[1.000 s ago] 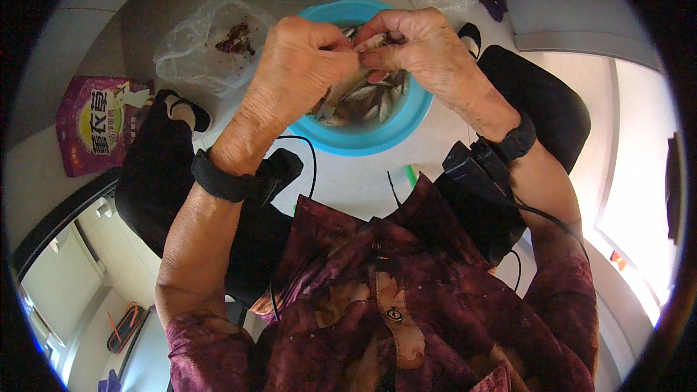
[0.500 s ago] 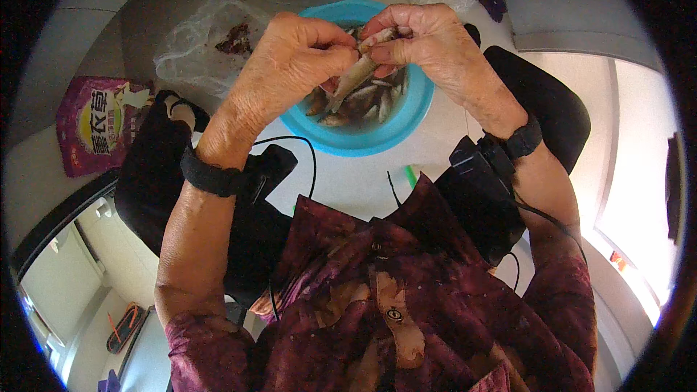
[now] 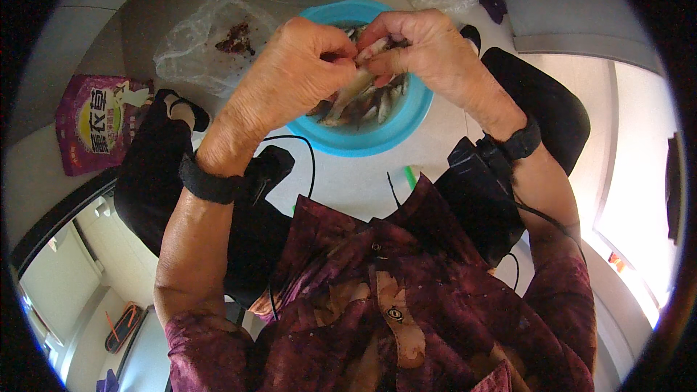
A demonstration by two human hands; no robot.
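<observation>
Left hand, right hand: both pinching one small fish | held above the blue basin | slick skin could, I'd guess, slide free, dropping it among the other fish

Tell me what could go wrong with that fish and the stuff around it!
The fish might slip from the left hand and right hand and drop into the blue basin below. The left foot could bump the clear bag nearby and scatter its dark scraps. The black cable near the basin might snag.
</observation>
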